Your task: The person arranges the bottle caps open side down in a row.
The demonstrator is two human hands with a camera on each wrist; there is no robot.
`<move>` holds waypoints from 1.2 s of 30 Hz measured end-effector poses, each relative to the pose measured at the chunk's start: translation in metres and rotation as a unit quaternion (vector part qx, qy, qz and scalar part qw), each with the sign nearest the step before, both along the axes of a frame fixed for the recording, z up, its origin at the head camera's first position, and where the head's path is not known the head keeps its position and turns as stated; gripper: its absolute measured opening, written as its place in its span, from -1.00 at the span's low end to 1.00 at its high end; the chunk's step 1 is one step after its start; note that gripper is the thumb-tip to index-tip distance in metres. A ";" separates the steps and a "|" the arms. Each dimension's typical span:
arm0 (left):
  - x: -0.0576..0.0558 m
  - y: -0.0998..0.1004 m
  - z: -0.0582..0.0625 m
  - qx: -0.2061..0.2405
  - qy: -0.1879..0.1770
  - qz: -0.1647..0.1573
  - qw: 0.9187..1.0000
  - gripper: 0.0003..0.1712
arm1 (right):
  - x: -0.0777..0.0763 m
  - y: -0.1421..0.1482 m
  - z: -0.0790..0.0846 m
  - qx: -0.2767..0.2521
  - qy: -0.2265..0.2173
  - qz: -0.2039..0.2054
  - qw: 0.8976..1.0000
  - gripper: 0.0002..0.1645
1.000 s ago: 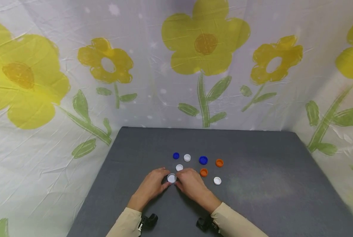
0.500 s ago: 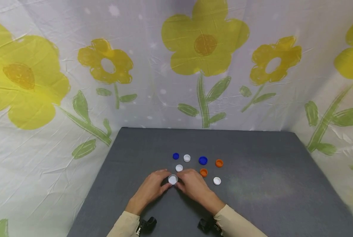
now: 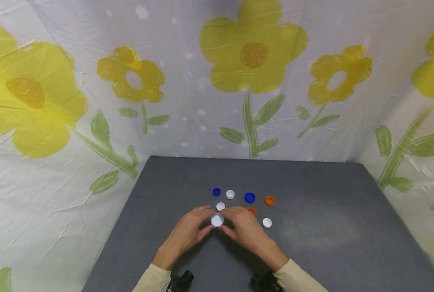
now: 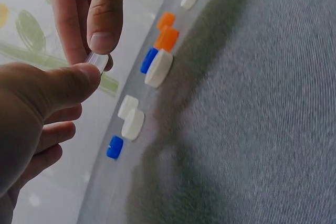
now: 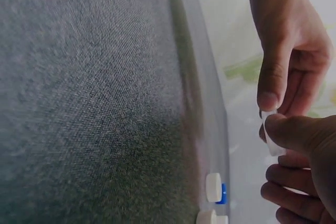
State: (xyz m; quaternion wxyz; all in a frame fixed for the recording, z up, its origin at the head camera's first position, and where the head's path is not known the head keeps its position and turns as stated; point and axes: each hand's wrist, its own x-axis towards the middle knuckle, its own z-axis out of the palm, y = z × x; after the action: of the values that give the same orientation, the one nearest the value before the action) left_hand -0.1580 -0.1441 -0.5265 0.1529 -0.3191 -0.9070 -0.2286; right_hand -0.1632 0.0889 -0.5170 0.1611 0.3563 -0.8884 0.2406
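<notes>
A small round clear plastic lid [image 3: 217, 220], with a pale white middle in the head view, is held up over the table between both hands. My left hand [image 3: 190, 228] pinches its left edge, and my right hand [image 3: 244, 226] pinches the opposite side. Edge-on in the left wrist view, the lid [image 4: 98, 62] looks thin and translucent between the thumbs. The right wrist view also has the lid [image 5: 273, 139] tilted between the fingertips. Just beyond the hands lies a white cap [image 3: 220, 206]. Beside the right hand is an orange cap [image 3: 251, 210], partly covered by it.
On the grey table [image 3: 330, 243] lie several loose caps: a small blue cap [image 3: 216, 192], another white cap [image 3: 230, 194], a larger blue cap [image 3: 250, 197], a second orange cap [image 3: 270, 200] and a white cap [image 3: 267, 222] at the right. A flowered curtain [image 3: 187, 121] surrounds the table.
Both hands have shifted slightly to the right with the lid between them. My right hand now overlaps part of the nearer orange cap. The visible loose caps have stayed in place.
</notes>
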 end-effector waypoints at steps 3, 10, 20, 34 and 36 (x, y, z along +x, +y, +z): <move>0.004 0.003 0.005 0.001 0.005 -0.007 1.000 -0.49 | 0.004 0.005 0.003 -0.010 -0.002 0.005 1.000 -0.50; 0.010 0.009 0.010 0.001 0.031 -0.035 0.999 -0.48 | 0.012 0.015 0.000 -0.030 0.023 0.011 0.999 -0.48; 0.017 0.013 0.006 0.027 0.065 -0.038 0.997 -0.42 | 0.018 0.024 -0.006 -0.072 0.005 0.010 0.997 -0.56; 0.022 0.017 0.003 0.037 0.114 -0.065 0.991 -0.58 | 0.026 0.030 -0.004 -0.151 -0.234 -0.015 0.960 -0.73; 0.022 0.017 0.002 0.045 0.116 -0.061 0.990 -0.58 | 0.027 0.029 -0.004 -0.157 -0.248 -0.019 0.956 -0.74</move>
State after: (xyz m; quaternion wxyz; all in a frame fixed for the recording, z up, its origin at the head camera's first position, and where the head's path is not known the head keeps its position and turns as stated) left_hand -0.1357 -0.1268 -0.5249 0.2569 -0.3909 -0.8507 -0.2398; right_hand -0.1367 0.1180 -0.5212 -0.0059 0.2382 -0.8581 0.4549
